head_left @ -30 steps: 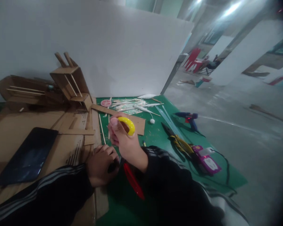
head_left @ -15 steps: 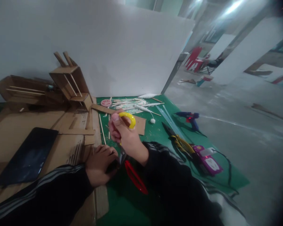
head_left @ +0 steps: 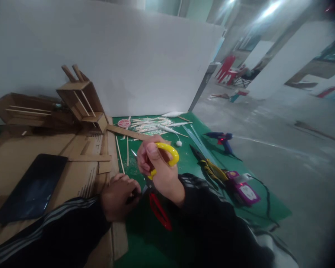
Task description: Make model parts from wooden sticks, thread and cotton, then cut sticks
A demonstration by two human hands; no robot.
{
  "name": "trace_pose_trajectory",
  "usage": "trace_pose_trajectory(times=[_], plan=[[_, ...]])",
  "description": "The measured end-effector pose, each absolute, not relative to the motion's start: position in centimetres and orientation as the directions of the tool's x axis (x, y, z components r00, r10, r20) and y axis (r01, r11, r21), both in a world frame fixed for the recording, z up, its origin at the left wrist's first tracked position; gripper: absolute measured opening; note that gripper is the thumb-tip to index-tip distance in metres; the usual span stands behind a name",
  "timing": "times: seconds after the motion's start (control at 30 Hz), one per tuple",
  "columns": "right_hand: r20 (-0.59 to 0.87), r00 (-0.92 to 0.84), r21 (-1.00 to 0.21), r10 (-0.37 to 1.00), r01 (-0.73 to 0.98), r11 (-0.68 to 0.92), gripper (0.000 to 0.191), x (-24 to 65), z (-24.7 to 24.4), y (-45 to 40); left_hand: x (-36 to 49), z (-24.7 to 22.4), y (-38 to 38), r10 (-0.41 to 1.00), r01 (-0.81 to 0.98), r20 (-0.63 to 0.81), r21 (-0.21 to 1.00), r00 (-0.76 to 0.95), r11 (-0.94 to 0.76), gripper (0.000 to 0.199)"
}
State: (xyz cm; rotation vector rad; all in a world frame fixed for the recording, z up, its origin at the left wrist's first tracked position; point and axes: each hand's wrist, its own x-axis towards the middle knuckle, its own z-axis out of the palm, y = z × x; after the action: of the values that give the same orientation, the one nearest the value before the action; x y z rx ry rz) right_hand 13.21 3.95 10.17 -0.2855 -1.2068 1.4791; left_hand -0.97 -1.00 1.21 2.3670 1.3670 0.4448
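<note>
My right hand (head_left: 162, 167) is wrapped around the yellow handle loop (head_left: 171, 152) of a pair of scissors. A pointed blade tip (head_left: 133, 153) sticks out to the left of its fingers. Below hangs the red handle loop (head_left: 159, 212), apparently the other half of the same scissors, spread wide from the yellow one. My left hand (head_left: 120, 197) is closed at the cardboard's edge, its fingertips by the lower blade (head_left: 146, 190). Whatever it pinches is dark and hidden under the fingers. Beyond the hands lies a cardboard strip (head_left: 125, 131).
Thin sticks (head_left: 147, 124) and a round red tape roll (head_left: 124, 123) lie on the green table (head_left: 145, 238). To the right are pliers (head_left: 209, 167), a glue gun (head_left: 222, 138) and a purple power strip (head_left: 245, 190). Cardboard structures (head_left: 80, 96) and a black tablet (head_left: 30, 188) are at left.
My right hand has shifted right with the yellow loop, and the scissors appear spread wider. A blade tip now shows left of it. My left hand has barely moved.
</note>
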Motion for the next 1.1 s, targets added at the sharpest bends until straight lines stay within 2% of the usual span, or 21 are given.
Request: trace_pose_trajectory(times=[0.17,0.67,1.1], plan=[[0.453,-0.305,-0.785,0.838,-0.582,0.212,0.018,13.42,10.27,3.72,-1.01,1.23,-0.87,0.874,0.750,0.079,0.480,0.479,-0.455,0.012],[0.432,-0.296,-0.774,0.852,-0.606,0.182,0.020,13.47,10.38,4.23,-0.76,1.24,-0.89,0.897,0.759,0.090,0.500,0.433,-0.417,0.013],[0.439,-0.282,-0.775,0.853,-0.600,0.200,0.020,13.61,10.54,4.44,-1.09,1.13,-0.84,0.874,0.738,0.107,0.493,0.474,-0.461,0.013]])
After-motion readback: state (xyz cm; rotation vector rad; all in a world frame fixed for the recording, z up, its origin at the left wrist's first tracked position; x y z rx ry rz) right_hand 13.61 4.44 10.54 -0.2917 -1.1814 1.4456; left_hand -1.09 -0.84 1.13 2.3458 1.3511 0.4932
